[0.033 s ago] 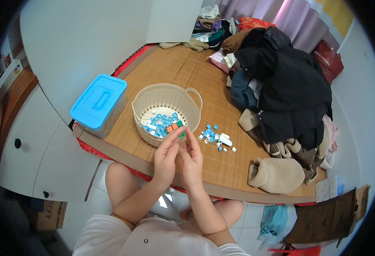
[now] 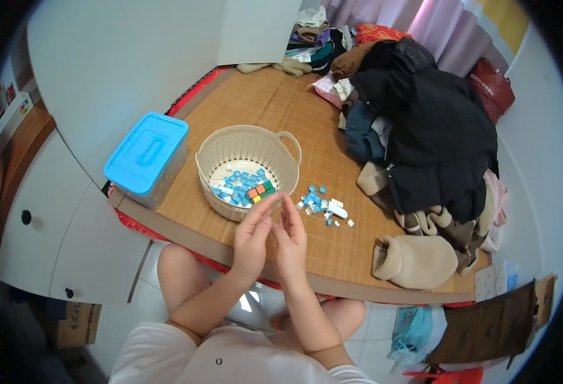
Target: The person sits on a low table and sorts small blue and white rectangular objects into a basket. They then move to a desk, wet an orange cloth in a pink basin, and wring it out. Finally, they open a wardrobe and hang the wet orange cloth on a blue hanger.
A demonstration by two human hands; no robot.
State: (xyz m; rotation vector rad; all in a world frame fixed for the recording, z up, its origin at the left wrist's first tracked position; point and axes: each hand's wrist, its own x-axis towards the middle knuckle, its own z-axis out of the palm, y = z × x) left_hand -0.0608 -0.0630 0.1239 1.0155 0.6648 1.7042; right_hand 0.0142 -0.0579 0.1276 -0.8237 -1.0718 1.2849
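In front of me, my left hand [image 2: 252, 238] and my right hand [image 2: 290, 242] come together at the near side of the basket. Their fingers are bent inward, the tips close to touching, and both hands appear closed around a puzzle cube [image 2: 260, 191]. It has orange, green and yellow squares showing just past the left fingers; the fingers hide its near part and the exact contact. Below and behind it is a beige woven-look basket [image 2: 216, 144] with several small blue and white pieces [image 2: 230, 185] inside.
More blue and white pieces [image 2: 317, 203] lie on the mat right of the basket, beside a white oblong piece [image 2: 337, 209]. A clear bin with a blue lid [image 2: 147, 153] stands at left. Clothes, including a black jacket [image 2: 445, 141], are heaped at right. The bed edge [image 2: 333, 285] runs nearby.
The cube has turned slightly in my fingers, and more of its orange, green and yellow squares show. My hands stay almost in the same place.
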